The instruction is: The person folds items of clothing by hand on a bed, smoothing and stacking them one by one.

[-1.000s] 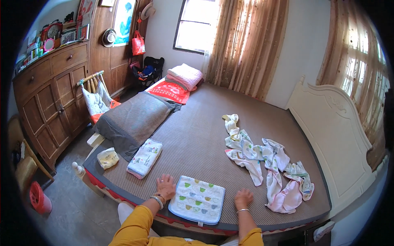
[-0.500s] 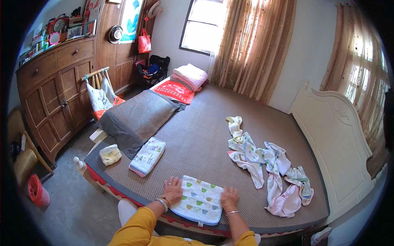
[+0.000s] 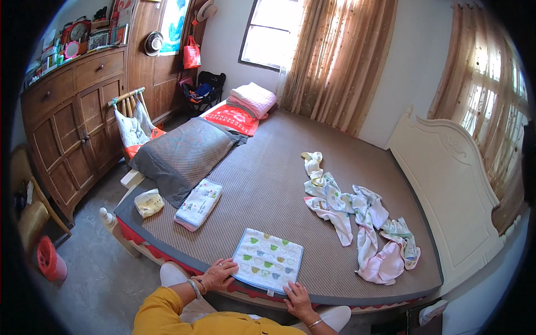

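Note:
A folded white cloth (image 3: 268, 258) with green, grey and yellow motifs and a blue border lies flat near the bed's front edge. My left hand (image 3: 219, 274) rests at its lower left corner, palm down, fingertips touching the edge. At the lower right corner, my right hand (image 3: 298, 298) touches the near edge with its fingers apart, beside a small white tag. Left of this cloth lies a folded towel stack (image 3: 199, 205). A loose pile of pastel baby clothes or cloths (image 3: 365, 215) sprawls to the right.
A yellow-and-white packet (image 3: 149, 204) sits at the bed's left corner, near a grey striped cover (image 3: 187, 148). Folded pink bedding (image 3: 254, 99) is at the far end. A cream headboard (image 3: 452, 173) bounds the right side. Left stand a wooden cabinet (image 3: 75, 120) and red bin (image 3: 51, 259).
Both hands have drawn back toward me, from the cloth's two sides to its near corners. The whole view has shifted slightly, and the cloth still lies flat.

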`<state>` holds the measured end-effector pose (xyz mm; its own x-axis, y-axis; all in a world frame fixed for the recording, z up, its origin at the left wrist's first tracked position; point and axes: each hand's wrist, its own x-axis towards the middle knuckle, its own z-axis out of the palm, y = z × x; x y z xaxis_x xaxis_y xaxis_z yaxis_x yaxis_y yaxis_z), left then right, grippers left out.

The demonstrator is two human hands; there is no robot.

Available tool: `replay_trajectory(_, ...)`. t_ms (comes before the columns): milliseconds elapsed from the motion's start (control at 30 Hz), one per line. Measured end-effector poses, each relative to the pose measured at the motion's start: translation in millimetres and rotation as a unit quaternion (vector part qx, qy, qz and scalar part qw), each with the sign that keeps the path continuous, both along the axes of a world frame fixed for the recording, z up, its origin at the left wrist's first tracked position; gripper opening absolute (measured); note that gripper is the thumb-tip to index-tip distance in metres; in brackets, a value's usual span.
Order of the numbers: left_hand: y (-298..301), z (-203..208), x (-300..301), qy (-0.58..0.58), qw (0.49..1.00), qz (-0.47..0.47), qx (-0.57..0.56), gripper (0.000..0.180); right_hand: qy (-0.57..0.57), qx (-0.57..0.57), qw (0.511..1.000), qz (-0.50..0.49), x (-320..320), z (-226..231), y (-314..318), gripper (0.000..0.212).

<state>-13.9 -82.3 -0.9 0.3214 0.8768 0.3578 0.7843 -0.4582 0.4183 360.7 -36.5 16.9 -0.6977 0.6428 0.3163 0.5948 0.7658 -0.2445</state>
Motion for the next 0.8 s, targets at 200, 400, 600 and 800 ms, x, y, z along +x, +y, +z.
replay_trajectory(200,9.1,-8.8,-4.0,-0.057,0.996,0.010,0.070,0.026,0.058,-0.007,0.998,-0.011,4.0,-8.2,5.0,0.045)
replay_trajectory(400,18.0,-11.2,3.2,-0.138,0.986,0.094,0.017,0.019,0.101,0.018,0.994,-0.040,-5.0,-15.6,11.1,0.038)
replay_trajectory(600,33.8,-11.0,8.9,-0.188,0.972,0.135,0.039,0.016,0.134,0.061,0.987,-0.055,-12.5,-27.9,25.9,0.037)
replay_trajectory(800,3.3,18.9,3.2,-0.204,0.974,0.097,-0.028,0.014,0.188,-0.049,0.981,-0.026,3.1,-1.2,14.8,0.016)
